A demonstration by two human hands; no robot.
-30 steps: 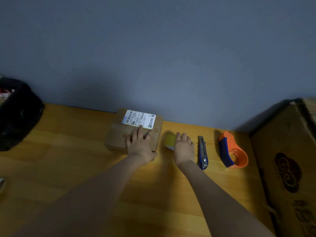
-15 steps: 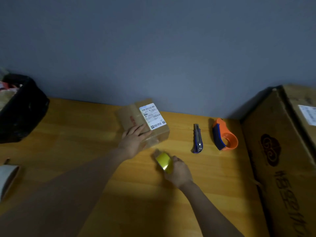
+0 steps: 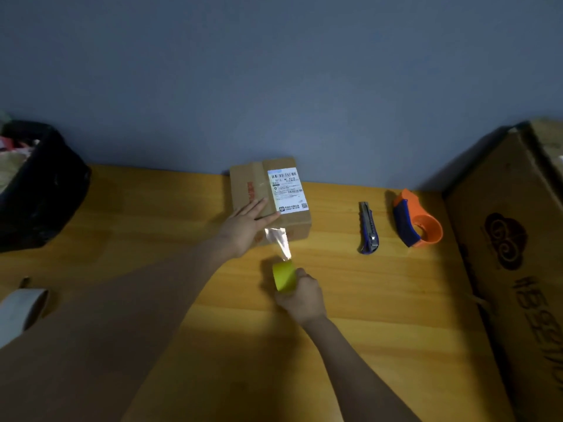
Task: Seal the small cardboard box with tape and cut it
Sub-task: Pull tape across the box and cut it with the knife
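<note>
The small cardboard box (image 3: 259, 190) with a white shipping label sits on the wooden table near the wall. My left hand (image 3: 243, 226) lies flat on its near top edge, fingers spread. My right hand (image 3: 301, 296) grips a yellow tape roll (image 3: 284, 275) just in front of the box. A shiny strip of tape (image 3: 278, 240) stretches from the roll up to the box's front face. A blue utility knife (image 3: 368, 228) lies on the table right of the box.
An orange and blue tape dispenser (image 3: 417, 220) lies beyond the knife. A large cardboard box (image 3: 518, 254) stands along the right edge. A black bag (image 3: 36, 190) sits at the far left, and a white tape roll (image 3: 21, 312) lies at the left edge.
My right hand picked up the yellow roll from beside the box and pulled it toward me, drawing out a strip of tape. The box was turned under my left hand.
</note>
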